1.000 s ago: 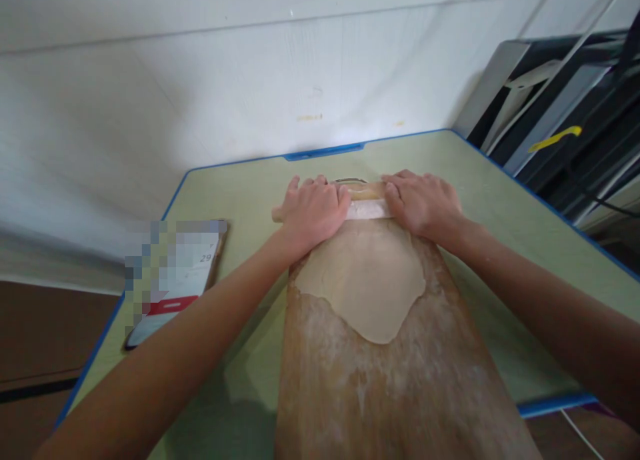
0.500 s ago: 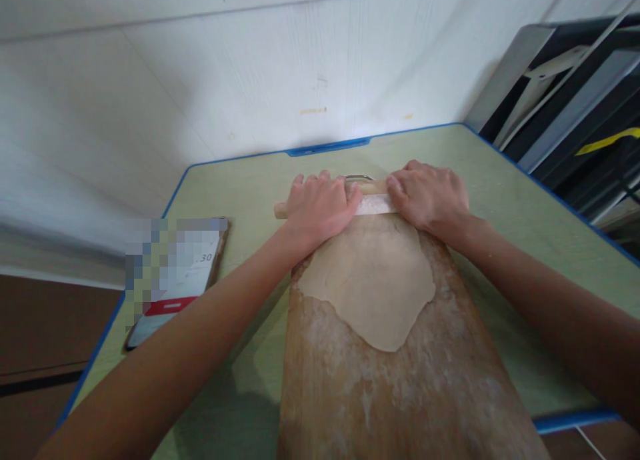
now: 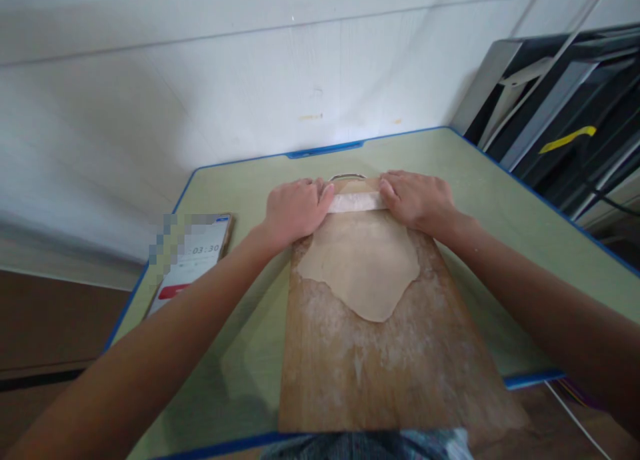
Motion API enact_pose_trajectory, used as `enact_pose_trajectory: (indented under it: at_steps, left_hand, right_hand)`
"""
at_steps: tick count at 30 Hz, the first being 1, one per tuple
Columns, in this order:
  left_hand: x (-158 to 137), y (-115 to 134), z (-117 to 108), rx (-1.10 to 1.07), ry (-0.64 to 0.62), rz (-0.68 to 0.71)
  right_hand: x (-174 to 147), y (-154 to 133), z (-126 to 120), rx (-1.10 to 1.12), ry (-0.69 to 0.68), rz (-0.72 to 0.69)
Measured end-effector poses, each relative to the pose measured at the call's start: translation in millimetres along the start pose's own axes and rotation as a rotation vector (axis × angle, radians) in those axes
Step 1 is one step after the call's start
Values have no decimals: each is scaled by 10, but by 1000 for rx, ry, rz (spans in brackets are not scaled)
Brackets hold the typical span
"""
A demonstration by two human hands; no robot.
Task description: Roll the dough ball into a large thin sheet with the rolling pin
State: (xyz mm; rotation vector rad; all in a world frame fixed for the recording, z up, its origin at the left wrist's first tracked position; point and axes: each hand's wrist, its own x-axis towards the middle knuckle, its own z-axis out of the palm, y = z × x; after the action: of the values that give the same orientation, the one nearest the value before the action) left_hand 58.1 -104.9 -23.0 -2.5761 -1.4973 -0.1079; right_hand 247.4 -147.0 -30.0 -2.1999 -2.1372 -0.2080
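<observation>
A floured rolling pin [image 3: 357, 202] lies crosswise over the far part of a flat sheet of dough [image 3: 367, 260]. My left hand [image 3: 299, 209] is closed round the pin's left end, and my right hand [image 3: 417, 197] grips its right end. Both ends of the pin are hidden under my fingers. The dough has an uneven outline that narrows to a blunt point towards me, and a little of it shows beyond the pin. Beneath it is a wooden board [image 3: 360, 380] dusted with flour, with a metal handle [image 3: 347, 176] at its far end.
The board rests on a pale green table [image 3: 240, 187] with a blue edge, against a white wall [image 3: 240, 100]. A phone [image 3: 200, 253] lies left of my left forearm. Dark flat items [image 3: 550, 107] with a yellow strap [image 3: 567, 140] stand beyond the table's right side.
The view has tilted and drawn back, so the board's near edge and patterned clothing now show. My hands still grip the rolling pin at the dough's far part; left fingers look more tightly curled.
</observation>
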Motion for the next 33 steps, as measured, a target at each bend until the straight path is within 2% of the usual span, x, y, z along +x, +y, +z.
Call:
enact_pose_trajectory:
  at_steps: [5, 9, 12, 15, 21, 33]
  left_hand:
    - [-88, 74, 27, 0, 126, -16]
    - [-9, 56, 34, -20, 52, -66]
    - [60, 43, 32, -18, 34, -66]
    - [98, 46, 38, -13, 40, -74]
    - [155, 49, 69, 7, 82, -104]
    - [311, 34, 133, -20, 92, -166]
  right_hand:
    - [-105, -40, -12, -6, 57, 2]
    - [-32, -11, 10, 25, 29, 25]
    - [56, 24, 25, 35, 6, -18]
    - [111, 30, 22, 22, -9, -41]
    - [167, -33, -3, -11, 27, 45]
    - [353, -34, 48, -21, 67, 109]
